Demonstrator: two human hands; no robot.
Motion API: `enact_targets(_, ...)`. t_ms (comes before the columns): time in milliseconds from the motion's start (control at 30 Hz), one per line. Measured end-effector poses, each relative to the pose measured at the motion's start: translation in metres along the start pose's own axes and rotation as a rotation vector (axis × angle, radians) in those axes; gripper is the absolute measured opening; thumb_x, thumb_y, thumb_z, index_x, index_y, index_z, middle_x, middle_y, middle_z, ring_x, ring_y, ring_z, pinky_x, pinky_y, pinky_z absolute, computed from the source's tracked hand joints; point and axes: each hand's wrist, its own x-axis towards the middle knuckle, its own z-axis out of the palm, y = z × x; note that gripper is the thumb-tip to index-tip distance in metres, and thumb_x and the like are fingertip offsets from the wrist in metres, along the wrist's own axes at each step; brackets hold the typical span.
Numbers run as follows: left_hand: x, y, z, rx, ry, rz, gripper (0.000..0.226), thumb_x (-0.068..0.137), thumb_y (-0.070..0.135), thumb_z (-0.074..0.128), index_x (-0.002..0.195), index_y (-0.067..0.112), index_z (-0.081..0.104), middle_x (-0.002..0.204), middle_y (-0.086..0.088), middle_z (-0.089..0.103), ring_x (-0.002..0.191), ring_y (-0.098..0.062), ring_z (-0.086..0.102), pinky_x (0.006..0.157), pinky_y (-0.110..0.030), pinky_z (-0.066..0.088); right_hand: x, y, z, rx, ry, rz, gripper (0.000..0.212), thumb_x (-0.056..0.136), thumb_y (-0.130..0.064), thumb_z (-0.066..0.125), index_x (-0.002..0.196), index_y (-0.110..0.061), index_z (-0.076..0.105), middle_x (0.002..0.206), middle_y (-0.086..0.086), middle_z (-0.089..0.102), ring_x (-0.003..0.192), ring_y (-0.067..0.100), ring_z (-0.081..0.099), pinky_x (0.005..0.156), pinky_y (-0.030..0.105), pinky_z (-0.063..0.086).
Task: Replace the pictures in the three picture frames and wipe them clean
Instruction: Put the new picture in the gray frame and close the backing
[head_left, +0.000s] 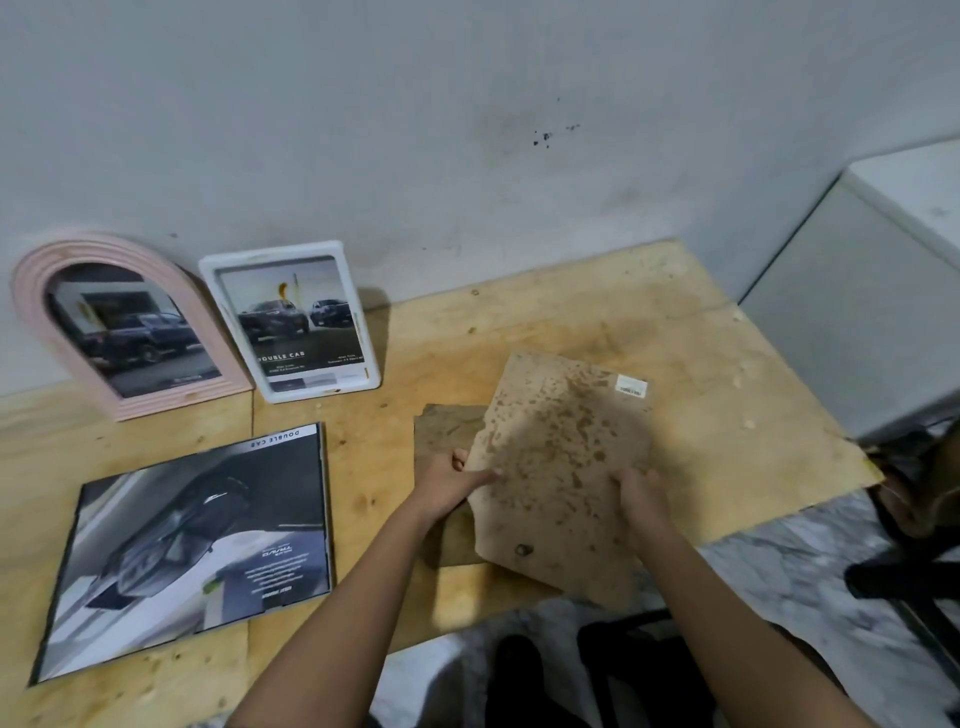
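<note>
So you have both hands on the third frame, which lies face down on the board (623, 322) with its stained backing (558, 467) turned up toward you. Your left hand (447, 480) pinches the backing's left edge, thumb on top and fingers curled underneath, and your right hand (641, 496) clamps the near right edge the same way; that two-sided grip looks meant to lift the panel evenly so it doesn't bend or snag. The panel sits tilted and skewed over a darker piece (447, 431) beneath it, probably the frame body, so it seems already partly free. A small metal hanger (523, 549) shows near its lower edge and a white sticker (631, 387) at the far corner. The pink arch frame (124, 322) and the white frame (291, 322) lean upright against the wall (467, 104), each showing a truck picture, likely parked there to stay out of your way; whether those two are finished I can't tell. The brochure (192, 551) lies flat at your left, well apart from the backing, upside down to you, probably the source of the next picture. No cloth is in view, so wiping looks like a later step.
</note>
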Motion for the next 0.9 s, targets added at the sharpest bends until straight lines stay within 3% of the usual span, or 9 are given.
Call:
enact_targets(67,-0.011,0.002,-0.002,-0.183,0.019,0.058,0.033,0.073,0.021,0.077,0.097,0.009,0.057,0.095,-0.007,0.061,0.089,-0.026,0.061,0.081,-0.038,0.051,-0.003,0.002,0.001,0.149,-0.003,0.036,0.037,0.091,-0.021,0.046,0.124,-0.005,0.048,0.12,0.01,0.054,0.103,0.03,0.051,0.091,0.043,0.044)
enact_targets(133,-0.023,0.003,-0.006,-0.43,0.004,0.107,0.037,0.075,0.011,0.074,0.108,0.01,0.058,0.113,-0.015,0.063,0.104,-0.03,0.061,0.096,-0.048,0.048,-0.007,0.004,0.006,0.293,-0.015,0.07,0.031,0.092,-0.021,0.046,0.12,-0.007,0.051,0.122,0.011,0.055,0.106,0.031,0.052,0.096,0.047,0.043)
enact_targets(300,-0.067,-0.005,-0.01,-0.889,-0.152,0.166,0.047,0.077,-0.006,0.063,0.122,0.005,0.052,0.125,-0.018,0.06,0.116,-0.033,0.057,0.089,-0.041,0.052,-0.034,-0.002,0.041,0.682,-0.071,0.061,0.044,0.094,-0.022,0.047,0.137,-0.015,0.042,0.135,0.007,0.049,0.12,0.032,0.047,0.104,0.054,0.037)
enact_targets(433,-0.09,-0.034,-0.021,-0.783,-0.193,0.154,0.057,0.074,-0.001,0.069,0.127,0.008,0.049,0.127,-0.015,0.059,0.118,-0.032,0.056,0.079,-0.041,0.057,-0.069,-0.006,0.069,0.927,-0.287,-0.018,0.047,0.089,-0.015,0.054,0.135,-0.019,0.045,0.132,0.007,0.053,0.118,0.028,0.05,0.104,0.05,0.038)
enact_targets(533,-0.1,-0.055,-0.057,-0.808,-0.152,0.139,0.056,0.074,-0.001,0.066,0.126,0.011,0.048,0.127,-0.014,0.06,0.114,-0.031,0.059,0.079,-0.044,0.057,-0.089,0.0,0.085,0.828,-0.495,-0.142,0.053,0.078,-0.008,0.06,0.129,-0.015,0.051,0.124,0.008,0.058,0.113,0.028,0.054,0.098,0.045,0.043)
enact_targets(600,-0.111,-0.071,-0.093,-0.835,-0.12,0.139,0.056,0.071,-0.003,0.061,0.124,0.012,0.049,0.119,-0.011,0.065,0.102,-0.028,0.065,0.071,-0.039,0.059,-0.096,0.007,0.095,0.792,-0.523,-0.177,0.046,0.08,-0.002,0.055,0.125,-0.015,0.052,0.115,0.005,0.06,0.106,0.024,0.055,0.088,0.037,0.046)
enact_targets(733,-0.145,-0.119,-0.172,-0.745,-0.029,0.09,0.048,0.076,-0.005,0.057,0.12,0.013,0.055,0.114,-0.014,0.067,0.088,-0.025,0.07,0.068,-0.035,0.059,-0.101,0.023,0.115,0.748,-0.534,-0.203,0.049,0.088,-0.003,0.05,0.136,-0.007,0.044,0.131,0.013,0.053,0.114,0.029,0.052,0.087,0.036,0.049)
enact_targets(833,-0.167,-0.159,-0.226,-0.82,0.133,0.048,0.034,0.085,-0.008,0.047,0.116,0.003,0.054,0.115,-0.019,0.065,0.093,-0.026,0.068,0.074,-0.033,0.058,-0.123,0.028,0.139,0.447,-0.564,-0.151,0.06,0.075,-0.009,0.068,0.13,-0.001,0.045,0.125,0.022,0.053,0.105,0.033,0.056,0.069,0.036,0.056)
enact_targets(900,-0.179,-0.181,-0.254,-0.821,0.272,0.023,0.022,0.088,-0.004,0.047,0.108,0.001,0.054,0.108,-0.02,0.065,0.09,-0.026,0.066,0.072,-0.033,0.055,-0.145,0.032,0.161,0.224,-0.576,-0.11,0.065,0.069,-0.006,0.074,0.126,-0.005,0.044,0.111,0.017,0.055,0.092,0.03,0.059,0.062,0.035,0.053)
